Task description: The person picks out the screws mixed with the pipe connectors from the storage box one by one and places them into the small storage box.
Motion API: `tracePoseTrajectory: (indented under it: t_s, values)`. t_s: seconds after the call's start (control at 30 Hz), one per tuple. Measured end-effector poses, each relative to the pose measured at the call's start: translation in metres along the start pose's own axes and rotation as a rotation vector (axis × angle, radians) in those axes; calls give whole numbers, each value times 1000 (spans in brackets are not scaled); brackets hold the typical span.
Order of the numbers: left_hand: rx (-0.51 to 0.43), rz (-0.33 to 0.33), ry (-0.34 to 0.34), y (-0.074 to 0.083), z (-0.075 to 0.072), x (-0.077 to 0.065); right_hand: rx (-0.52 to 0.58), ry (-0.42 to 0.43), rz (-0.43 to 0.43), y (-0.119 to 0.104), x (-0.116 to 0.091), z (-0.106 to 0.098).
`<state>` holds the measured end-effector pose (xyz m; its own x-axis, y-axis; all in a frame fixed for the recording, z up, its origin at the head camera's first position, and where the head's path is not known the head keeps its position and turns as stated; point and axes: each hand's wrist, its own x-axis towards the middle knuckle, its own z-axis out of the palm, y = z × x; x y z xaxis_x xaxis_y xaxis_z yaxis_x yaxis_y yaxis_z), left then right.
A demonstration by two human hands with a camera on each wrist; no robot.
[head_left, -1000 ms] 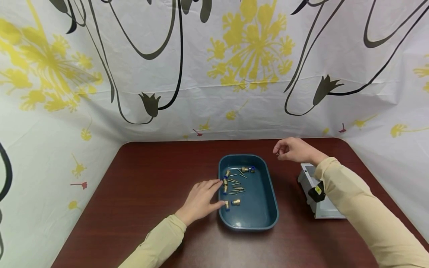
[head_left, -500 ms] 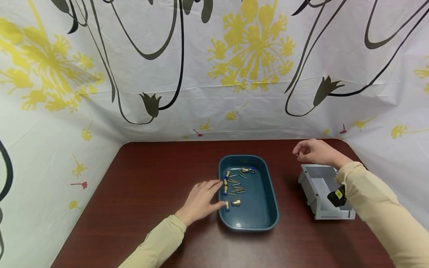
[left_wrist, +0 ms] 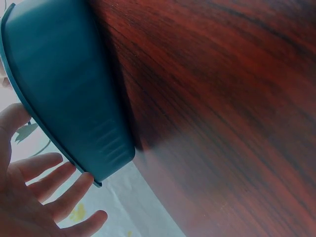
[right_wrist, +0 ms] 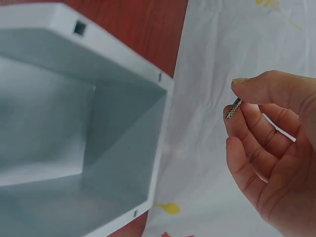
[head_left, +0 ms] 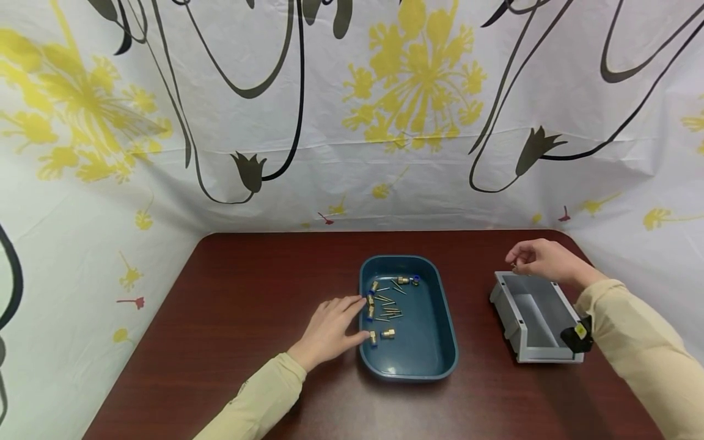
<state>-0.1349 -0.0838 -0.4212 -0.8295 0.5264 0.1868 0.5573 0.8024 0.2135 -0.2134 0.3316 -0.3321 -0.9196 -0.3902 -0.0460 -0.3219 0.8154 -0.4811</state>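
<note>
holding a small silver threaded metal screw (right_wrist: 234, 108) in a nearly closed pinch, with the fingers of the right hand (head_left: 541, 256), at the far rim of an open rectangular grey plastic box (head_left: 508, 315), nearer than the left hand (head_left: 330, 327). slanting it boxward in the wrist view. resting spread, empty left fingers on a rounded dark-blue plastic tray (head_left: 426, 324). since half a second ago, shifted rightward, boxward; unmoved on the left.

Long, pale yellow sleeves (head_left: 640, 348) cover both arms, softly creased, with gathered cuffs (head_left: 291, 365) at the wrists. A small black block (head_left: 572, 340) bearing a bright yellow patch (head_left: 580, 331) sits at the right cuff. The hands (head_left: 330, 327) are bare.
</note>
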Motion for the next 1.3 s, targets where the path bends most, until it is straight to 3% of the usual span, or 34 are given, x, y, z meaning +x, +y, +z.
tracePoseTrajectory:
  t_s: [0.47, 0.73, 1.3]
  values:
    - [-10, -4, -2, 1, -1, 0, 11, -8, -4, 23, -18, 11]
    - [-6, -3, -2, 0, 0, 0, 44, -37, 36, 32, -21, 21]
    - [-16, -5, 10, -1, 2, 0, 37, -56, -17, 37, -20, 31]
